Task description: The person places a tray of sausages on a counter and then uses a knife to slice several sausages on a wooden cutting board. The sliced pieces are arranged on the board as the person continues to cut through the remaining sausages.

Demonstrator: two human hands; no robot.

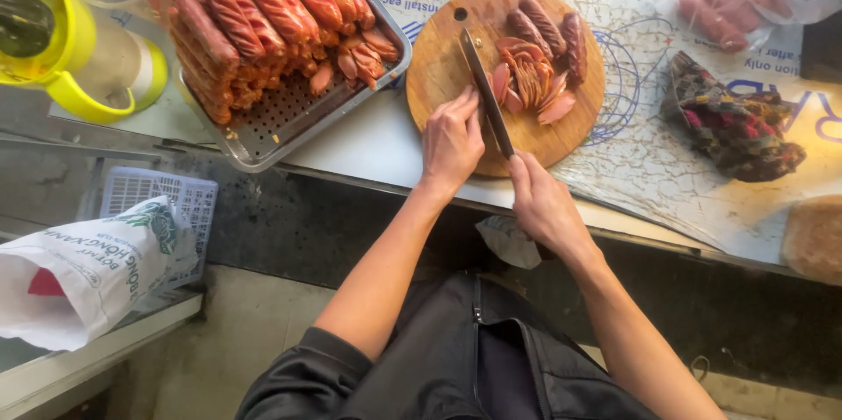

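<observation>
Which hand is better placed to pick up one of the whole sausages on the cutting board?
Left. The left hand rests open on the round cutting board, while the right hand grips the knife. Whole sausages lie beyond the blade.

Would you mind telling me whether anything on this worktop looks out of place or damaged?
The printed sheet covering the counter is cracked and worn around the round cutting board. The perforated metal tray of sausages sits askew, one corner overhanging the counter edge.

- Two hands are seen: left, right.
- One knife is counted.
- One board.
- Three whole sausages are counted on it.
- One tray.
- One jug.
</observation>
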